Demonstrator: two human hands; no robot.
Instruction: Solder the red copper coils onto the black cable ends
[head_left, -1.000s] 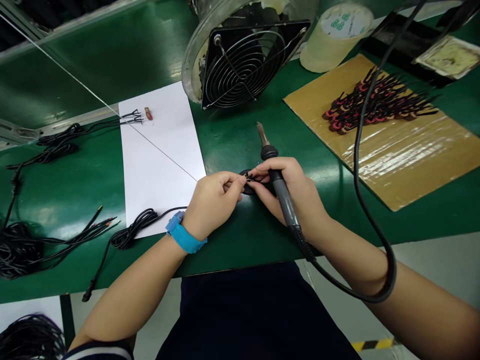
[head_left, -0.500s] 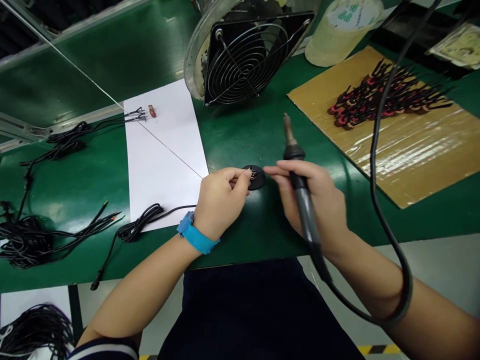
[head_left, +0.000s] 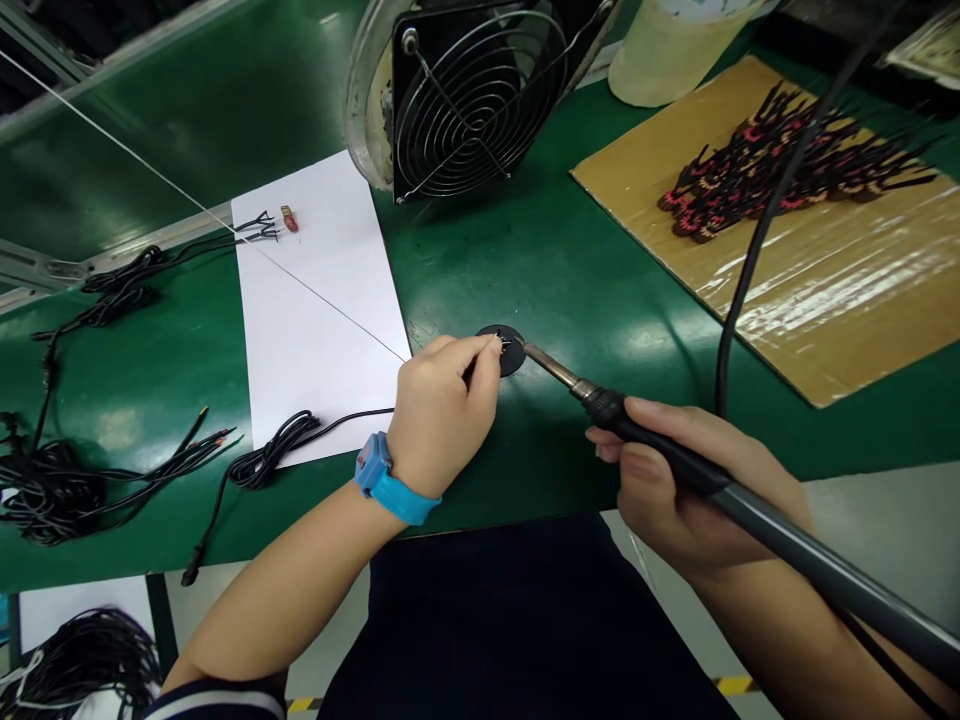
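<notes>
My left hand [head_left: 446, 410], with a blue strap on its wrist, is closed in a pinch over a small round black disc [head_left: 517, 360] on the green bench. Fine bare wire ends poke out at its fingertips. A black cable [head_left: 352, 414] runs from a coil into this hand, and a thin silvery wire [head_left: 337, 308] stretches in from the upper left; the fingers hide how both are gripped. My right hand [head_left: 697, 540] is wrapped round the handle of a soldering iron [head_left: 555, 371]. The iron's tip is at the disc's right side, close to the wire ends; contact cannot be made out.
Behind the disc stands a fan [head_left: 472, 125] with a wire guard. On the right, a brown board [head_left: 795, 330] bears a heap of small wired parts [head_left: 787, 165]. White paper [head_left: 322, 340] and black cable bundles [head_left: 52, 490] lie left. The iron's cord [head_left: 739, 300] hangs at the right.
My right hand has moved down and right and tilted the soldering iron, bringing its tip from above the bench to the disc. My left hand stays pinched in nearly the same place.
</notes>
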